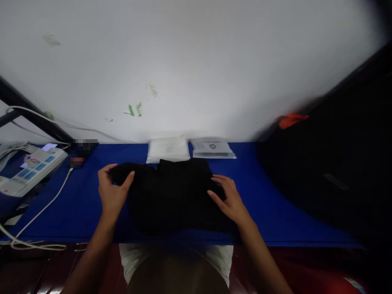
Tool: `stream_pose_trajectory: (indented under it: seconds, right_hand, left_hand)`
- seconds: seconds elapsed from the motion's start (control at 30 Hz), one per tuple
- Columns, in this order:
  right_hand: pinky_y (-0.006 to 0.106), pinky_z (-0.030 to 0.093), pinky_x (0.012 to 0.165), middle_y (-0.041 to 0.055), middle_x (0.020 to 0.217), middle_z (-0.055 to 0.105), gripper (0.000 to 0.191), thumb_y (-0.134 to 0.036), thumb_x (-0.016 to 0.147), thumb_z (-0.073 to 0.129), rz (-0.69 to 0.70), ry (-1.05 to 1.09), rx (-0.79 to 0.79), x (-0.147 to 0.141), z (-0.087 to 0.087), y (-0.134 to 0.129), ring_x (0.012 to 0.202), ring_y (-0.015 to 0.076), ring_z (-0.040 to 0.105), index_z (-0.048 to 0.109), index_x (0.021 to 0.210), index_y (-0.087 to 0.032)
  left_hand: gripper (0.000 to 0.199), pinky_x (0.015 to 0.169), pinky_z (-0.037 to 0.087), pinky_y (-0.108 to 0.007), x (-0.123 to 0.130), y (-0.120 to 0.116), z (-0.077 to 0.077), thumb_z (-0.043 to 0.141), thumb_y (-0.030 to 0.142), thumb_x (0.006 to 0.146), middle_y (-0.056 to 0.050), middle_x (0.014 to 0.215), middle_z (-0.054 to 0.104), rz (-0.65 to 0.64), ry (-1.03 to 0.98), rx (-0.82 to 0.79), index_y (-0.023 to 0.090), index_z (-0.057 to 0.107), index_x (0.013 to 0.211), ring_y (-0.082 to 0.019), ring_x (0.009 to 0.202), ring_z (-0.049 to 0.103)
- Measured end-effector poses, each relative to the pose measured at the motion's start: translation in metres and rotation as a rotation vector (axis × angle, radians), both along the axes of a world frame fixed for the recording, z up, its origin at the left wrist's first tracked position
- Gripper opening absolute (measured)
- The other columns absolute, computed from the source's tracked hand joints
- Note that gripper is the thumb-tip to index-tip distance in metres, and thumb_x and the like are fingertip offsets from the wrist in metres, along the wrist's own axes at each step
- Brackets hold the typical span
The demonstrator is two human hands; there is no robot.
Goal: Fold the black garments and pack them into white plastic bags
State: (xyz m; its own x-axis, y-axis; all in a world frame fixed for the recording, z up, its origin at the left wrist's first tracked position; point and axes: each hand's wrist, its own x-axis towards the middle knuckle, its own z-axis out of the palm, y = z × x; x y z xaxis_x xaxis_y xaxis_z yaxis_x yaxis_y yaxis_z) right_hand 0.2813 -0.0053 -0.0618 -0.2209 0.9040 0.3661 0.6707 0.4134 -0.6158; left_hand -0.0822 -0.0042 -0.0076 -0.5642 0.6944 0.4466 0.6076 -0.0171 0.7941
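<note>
A dark black cloth garment (180,192) lies bunched on the blue tabletop in front of me; its folds are hard to make out. My left hand (113,192) grips its upper left part, with the thumb and fingers curled around a bulge of cloth. At the right edge, my right hand (229,200) has its thumb and fingers on the cloth, some fabric caught between them. Just behind the garment, two flat packets in clear plastic lie against the wall: a white one (168,149) and a greyer one with a dark round mark (212,148).
A white power strip (33,171) with cables sits at the far left, near a dark device (80,157) on a white cord. To the right, a large black bulk (330,179) with an orange piece (292,120) borders the blue table (263,220). A white wall (199,73) stands behind.
</note>
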Motion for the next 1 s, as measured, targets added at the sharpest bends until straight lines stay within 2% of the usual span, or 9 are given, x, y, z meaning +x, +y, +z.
stream_pose_trajectory:
  seconds: [0.07, 0.2, 0.33, 0.4, 0.5, 0.6, 0.73, 0.83, 1.0]
  right_hand:
    - [0.052, 0.047, 0.099, 0.0098, 0.131, 0.052, 0.038, -0.043, 0.093, 0.058, 0.002, 0.007, 0.0, 0.001, 0.0, 0.0, 0.122, 0.0295, 0.048, 0.05, 0.127, -0.029]
    - [0.052, 0.049, 0.096, 0.0101, 0.131, 0.052, 0.038, -0.044, 0.093, 0.058, 0.008, 0.02, -0.002, 0.002, -0.001, 0.0, 0.122, 0.0301, 0.049, 0.05, 0.127, -0.03]
    - [0.054, 0.048, 0.098, 0.0107, 0.13, 0.052, 0.038, -0.045, 0.093, 0.057, 0.006, 0.018, -0.002, 0.002, -0.002, 0.0, 0.122, 0.0309, 0.049, 0.05, 0.126, -0.029]
    - [0.053, 0.048, 0.098, 0.0106, 0.13, 0.053, 0.037, -0.044, 0.093, 0.057, 0.011, 0.019, -0.006, 0.001, -0.002, 0.0, 0.121, 0.0303, 0.05, 0.05, 0.126, -0.029]
    - [0.053, 0.049, 0.098, 0.0105, 0.129, 0.054, 0.037, -0.045, 0.093, 0.056, 0.016, 0.026, -0.021, 0.0, -0.001, 0.0, 0.122, 0.03, 0.05, 0.051, 0.126, -0.029]
    - [0.054, 0.049, 0.097, 0.0109, 0.128, 0.055, 0.038, -0.047, 0.093, 0.055, 0.016, 0.026, -0.035, 0.0, 0.0, 0.001, 0.122, 0.0311, 0.051, 0.052, 0.126, -0.029]
    - [0.054, 0.048, 0.098, 0.0111, 0.126, 0.056, 0.036, -0.046, 0.094, 0.055, 0.021, 0.029, -0.032, -0.001, 0.0, 0.001, 0.121, 0.031, 0.052, 0.053, 0.125, -0.028]
    - [0.053, 0.048, 0.099, 0.0105, 0.125, 0.057, 0.034, -0.044, 0.094, 0.056, 0.019, 0.035, -0.021, 0.0, -0.001, 0.001, 0.12, 0.0296, 0.052, 0.053, 0.124, -0.028]
    - [0.051, 0.05, 0.097, 0.0096, 0.125, 0.056, 0.032, -0.042, 0.095, 0.055, 0.013, 0.043, -0.034, 0.002, -0.002, 0.001, 0.119, 0.0282, 0.052, 0.052, 0.123, -0.028]
  left_hand:
    - [0.052, 0.078, 0.052, -0.035, 0.019, 0.0, -0.005, 0.075, 0.038, 0.074, -0.005, 0.103, 0.063, -0.091, 0.16, -0.009, 0.021, 0.055, 0.119, -0.021, 0.088, 0.063]
    - [0.024, 0.088, 0.046, -0.046, 0.043, -0.005, -0.016, 0.067, 0.029, 0.084, -0.007, 0.099, 0.068, -0.497, 0.629, -0.212, 0.022, 0.066, 0.107, -0.028, 0.095, 0.062]
    - [0.034, 0.1, 0.04, -0.05, 0.042, -0.015, -0.023, 0.056, 0.039, 0.094, -0.009, 0.113, 0.068, -0.612, 0.608, -0.248, 0.022, 0.061, 0.123, -0.028, 0.107, 0.061]
    - [0.034, 0.102, 0.041, -0.047, 0.034, -0.021, -0.025, 0.046, 0.036, 0.098, -0.008, 0.119, 0.066, -0.58, 0.456, -0.182, 0.023, 0.055, 0.128, -0.025, 0.112, 0.06]
    - [0.034, 0.101, 0.044, -0.046, 0.021, -0.027, -0.032, 0.047, 0.04, 0.097, -0.011, 0.123, 0.06, -0.373, 0.314, -0.107, 0.021, 0.054, 0.124, -0.026, 0.118, 0.055]
    - [0.045, 0.103, 0.04, -0.056, 0.012, -0.03, -0.044, 0.059, 0.055, 0.087, -0.015, 0.126, 0.054, -0.225, 0.355, -0.237, 0.019, 0.059, 0.113, -0.035, 0.124, 0.047]
    - [0.045, 0.102, 0.037, -0.062, 0.014, -0.027, -0.054, 0.064, 0.06, 0.08, -0.017, 0.13, 0.051, -0.25, 0.431, -0.392, 0.018, 0.065, 0.095, -0.041, 0.126, 0.041]
    - [0.028, 0.1, 0.038, -0.062, 0.02, -0.021, -0.048, 0.066, 0.048, 0.081, -0.014, 0.129, 0.054, -0.257, 0.448, -0.335, 0.02, 0.063, 0.083, -0.04, 0.124, 0.043]
    - [0.013, 0.102, 0.041, -0.053, 0.034, -0.01, -0.021, 0.064, 0.028, 0.083, -0.011, 0.123, 0.055, -0.177, 0.388, -0.019, 0.021, 0.054, 0.083, -0.031, 0.12, 0.049]
